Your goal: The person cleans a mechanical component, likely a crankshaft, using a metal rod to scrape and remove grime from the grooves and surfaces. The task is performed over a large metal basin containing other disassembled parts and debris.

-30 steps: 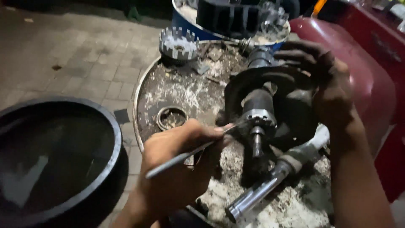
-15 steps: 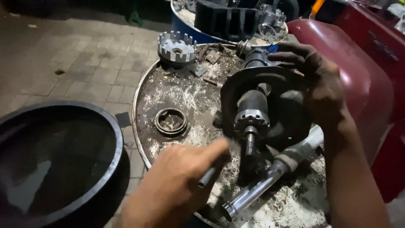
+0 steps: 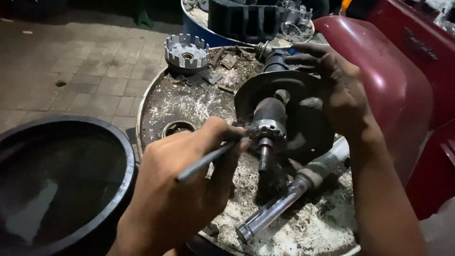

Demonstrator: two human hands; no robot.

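My right hand grips the rim of a dark round disc with a hub and threaded shaft, holding it tilted over a dirty round metal tray. My left hand pinches a thin metal rod, and its tip touches the hub's toothed collar. The shaft end points down toward the tray.
A castellated metal ring part sits at the tray's far edge, a small bearing ring on its left. A long metal tube lies at the front. A black tub stands left, a red body panel right, a blue tub behind.
My left hand has swung the rod back up, bringing its tip against the hub collar. The right hand keeps holding the disc, and the view has shifted slightly.
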